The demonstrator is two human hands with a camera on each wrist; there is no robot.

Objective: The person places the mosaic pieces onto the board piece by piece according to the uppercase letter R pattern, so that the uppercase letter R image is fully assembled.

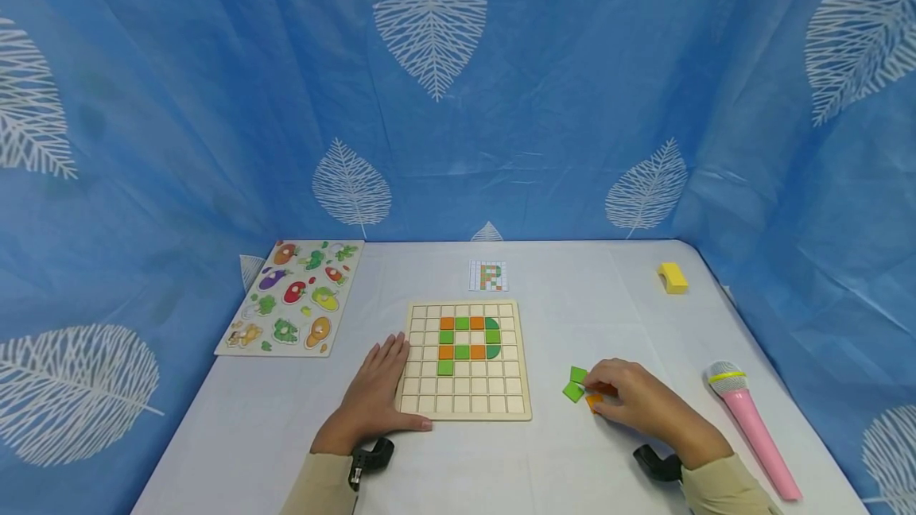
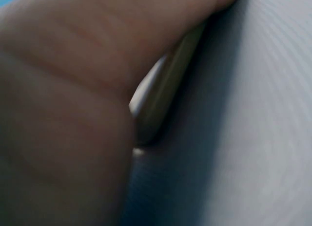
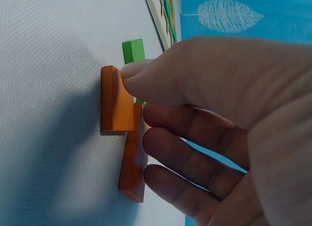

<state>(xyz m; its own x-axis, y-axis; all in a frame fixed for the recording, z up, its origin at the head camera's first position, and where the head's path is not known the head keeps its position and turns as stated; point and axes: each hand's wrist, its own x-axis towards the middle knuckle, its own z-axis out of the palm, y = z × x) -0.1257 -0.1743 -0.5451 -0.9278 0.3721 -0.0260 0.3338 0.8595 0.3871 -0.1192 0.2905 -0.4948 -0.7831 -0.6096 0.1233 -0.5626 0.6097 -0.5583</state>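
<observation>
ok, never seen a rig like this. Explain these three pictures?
There's no robot: a person works bare-handed. The wide picture is from a camera on the head; the two close ones are from cameras on the wrists, the left one blurred.

On the white table lie a gridded board with set-in tiles, a pattern card, a vegetable picture board, a yellow block and a pink-handled microphone.

The left hand rests at the gridded board's left edge. The right hand is at loose orange tiles beside green ones; whether it grips one, I can't tell.

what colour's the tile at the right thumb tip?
The tile is orange; right wrist view shows it best.
</observation>
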